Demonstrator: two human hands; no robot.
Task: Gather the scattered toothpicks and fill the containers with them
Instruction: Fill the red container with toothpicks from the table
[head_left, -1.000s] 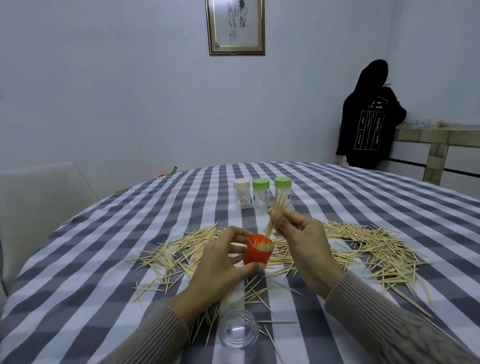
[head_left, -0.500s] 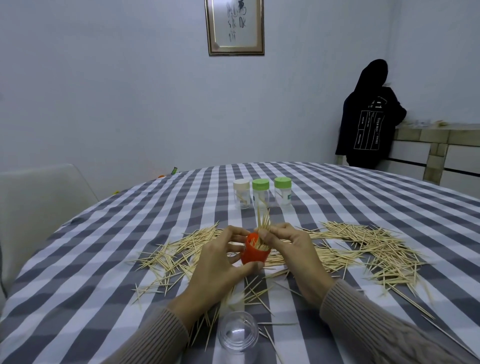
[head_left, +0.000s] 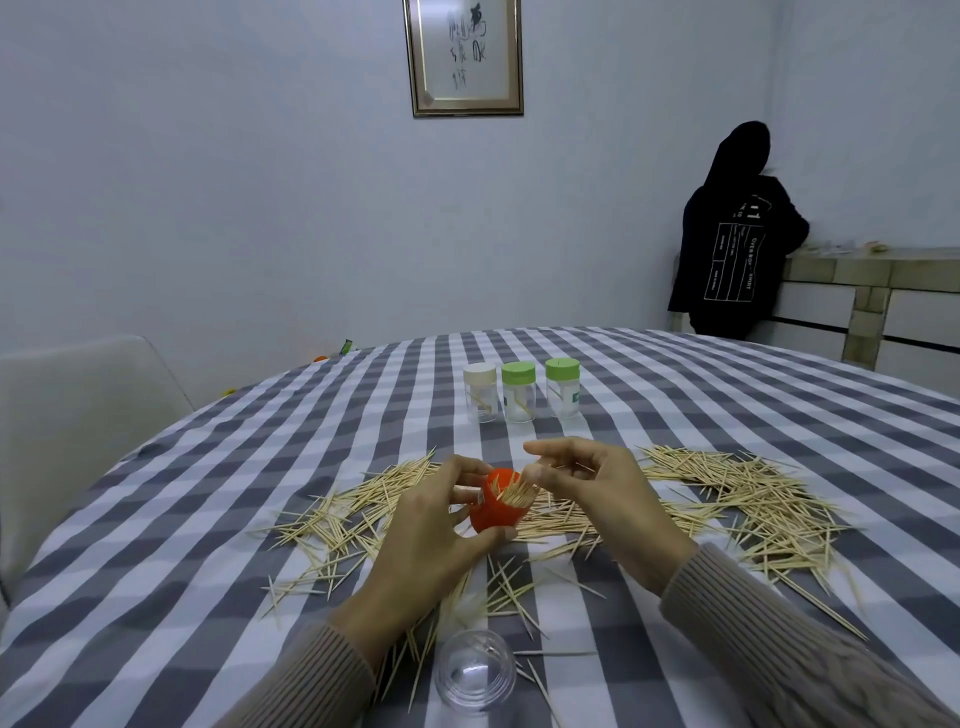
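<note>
From the head view, I hold the orange container (head_left: 497, 506) in my left hand (head_left: 434, 540) at the centre of the frame, fingers curled round its side. It tilts toward the right, and a bunch of toothpick tips stands out of its mouth. My right hand (head_left: 605, 501) sits just right of that mouth, fingers loosely bent; one or two toothpicks seem to lie against the fingers, but I cannot tell if they are pinched.

Loose toothpicks (head_left: 753, 499) cover the checked worktop (head_left: 208, 519) in a wide band, from left of my hands to a denser heap at centre right, with more strewn below my wrists. Three capped jars stand in a row higher up: a white-lidded jar (head_left: 480, 392), a green-lidded jar (head_left: 518, 391) and a second green-lidded jar (head_left: 562, 387), each holding only a few sticks. A clear dome lid (head_left: 475, 670) lies at the bottom centre, between my sleeves.

The risk I see is the tilt: if I lean the container further, the packed sticks could slide out. Pushing more into a crowded mouth may jam or snap them. My forearm could also knock the clear lid off the near edge.
</note>
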